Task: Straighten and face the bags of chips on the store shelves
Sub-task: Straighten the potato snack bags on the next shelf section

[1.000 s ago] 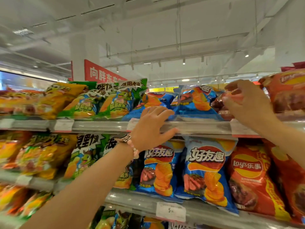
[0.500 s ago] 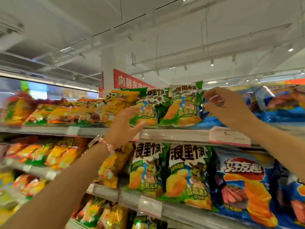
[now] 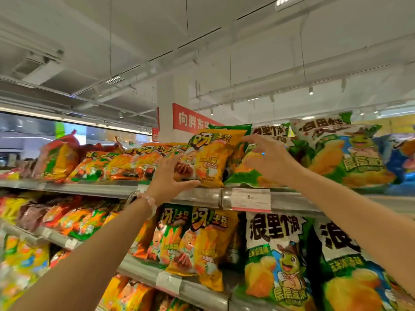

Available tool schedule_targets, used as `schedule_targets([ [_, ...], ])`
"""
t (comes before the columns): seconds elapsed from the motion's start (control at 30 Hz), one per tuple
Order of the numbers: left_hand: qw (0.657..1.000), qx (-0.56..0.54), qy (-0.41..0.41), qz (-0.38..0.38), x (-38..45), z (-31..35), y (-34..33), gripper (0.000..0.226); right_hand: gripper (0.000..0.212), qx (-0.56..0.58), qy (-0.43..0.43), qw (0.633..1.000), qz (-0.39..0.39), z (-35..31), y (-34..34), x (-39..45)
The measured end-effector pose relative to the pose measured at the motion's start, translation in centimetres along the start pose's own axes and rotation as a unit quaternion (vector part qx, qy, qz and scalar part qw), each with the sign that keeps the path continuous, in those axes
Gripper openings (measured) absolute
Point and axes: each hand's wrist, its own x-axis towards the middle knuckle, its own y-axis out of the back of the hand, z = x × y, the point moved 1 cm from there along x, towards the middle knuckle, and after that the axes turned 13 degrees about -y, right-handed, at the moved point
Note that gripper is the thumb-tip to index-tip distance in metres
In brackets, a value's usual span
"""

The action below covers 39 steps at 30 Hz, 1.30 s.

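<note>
A yellow bag of chips point(image 3: 210, 161) stands tilted at the front of the top shelf point(image 3: 101, 189). My left hand point(image 3: 168, 178) grips its lower left corner, thumb under the bag. My right hand point(image 3: 268, 159) is at the bag's right edge with fingers spread, laid against a green bag point(image 3: 244, 178) that lies behind it. More green bags point(image 3: 343, 153) stand to the right. Orange and yellow bags point(image 3: 125, 163) lie flat in a row to the left.
A price tag point(image 3: 250, 199) hangs on the top shelf rail below my right hand. The shelf below holds upright yellow bags point(image 3: 197, 241) and green bags point(image 3: 276, 254). A red sign point(image 3: 190, 118) and a white pillar point(image 3: 165, 104) rise behind the shelf.
Both hands and the view have moved left along the top shelf, from the blue bags past the green ones. My left hand has taken hold of the yellow bag.
</note>
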Motion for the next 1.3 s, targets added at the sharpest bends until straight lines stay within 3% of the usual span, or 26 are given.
schedule_targets([
  [0.13,0.998,-0.043,0.003,-0.048,1.1,-2.4,-0.4,0.088,0.057,-0.051,0.022,0.998,-0.005,-0.9,-3.3,2.1],
  [0.37,0.995,-0.081,0.009,-0.055,1.6,-4.7,-1.6,0.074,0.083,-0.143,0.016,0.989,-0.024,-2.3,-7.9,4.9],
  [0.6,0.994,-0.095,-0.027,-0.055,1.8,-6.3,-1.7,0.071,0.097,-0.191,-0.003,0.981,-0.020,-2.0,-11.6,5.5],
  [0.93,0.984,-0.050,-0.161,-0.053,2.6,-9.5,0.0,0.086,0.085,-0.178,-0.024,0.983,0.036,-2.2,-12.2,5.7],
  [1.03,0.987,-0.062,-0.148,-0.018,2.9,-12.8,1.7,0.086,0.085,-0.169,-0.040,0.984,0.032,-2.7,-12.0,5.7],
  [1.13,0.990,-0.063,-0.124,0.003,3.3,-16.9,3.0,0.072,0.081,-0.175,-0.054,0.982,0.047,-3.2,-11.7,5.8],
  [1.3,0.996,0.068,-0.060,0.020,5.0,-23.5,4.7,0.061,0.064,-0.154,-0.067,0.984,0.068,-4.3,-12.0,6.8],
])
